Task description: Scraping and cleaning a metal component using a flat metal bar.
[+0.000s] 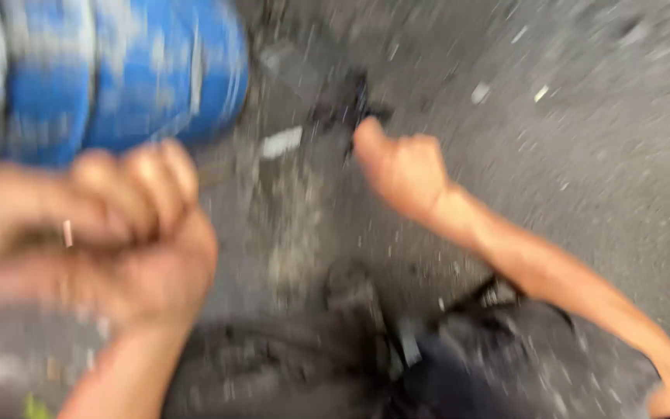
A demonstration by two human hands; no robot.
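1. The whole view is smeared with motion blur, so fine detail is hard to read.
2. The left hand (118, 233) fills the lower left of the view, close to the camera, its fingers curled in toward the palm in a loose fist.
3. A thin pale sliver shows near those fingers (too blurred to tell what it is, or whether the hand actually has hold of it), so I cannot tell if this hand carries anything.
4. Just above and behind the left hand sits a blue drum (118, 70), rounded, with pale scuffed patches on its side; whether the hand touches it cannot be made out.
5. The right hand (401, 167) is stretched out toward the middle of the view, fingers folded in and the thumb sticking up; nothing can be seen inside it.
6. Just beyond its thumb lies a small dark object (350, 109) on the ground (583, 155), very near the hand, contact unclear.
7. A white scrap (282, 142) lies on the grey, speckled ground between the drum and the dark object.
8. Dark clothing (312, 372) shows along the bottom edge.
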